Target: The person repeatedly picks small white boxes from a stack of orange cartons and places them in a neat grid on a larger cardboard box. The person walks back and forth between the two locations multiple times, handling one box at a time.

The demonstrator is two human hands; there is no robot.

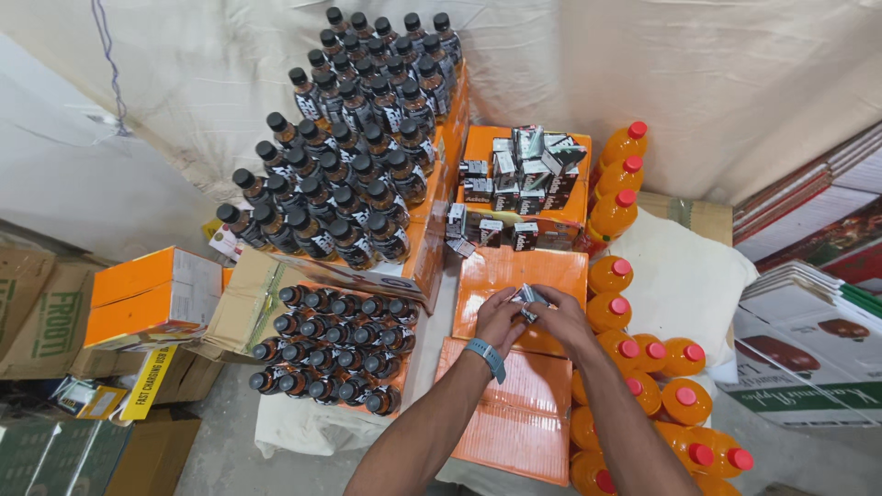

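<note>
My left hand [497,321] and my right hand [562,319] meet over an orange carton [501,276] and together grip a small dark-and-silver box [529,297] between the fingertips. A teal band sits on my left wrist. Just beyond the hands, a heap of similar small boxes [519,188] lies piled on another orange carton [484,142]. A flat orange carton [514,413] lies under my forearms.
Many dark bottles with black caps [349,165] stand on cartons to the left, with a lower tray of them [335,344] nearer. Orange bottles with red caps [643,367] line the right side. Cardboard boxes [147,298] are stacked at left, flat printed cartons [808,340] at right.
</note>
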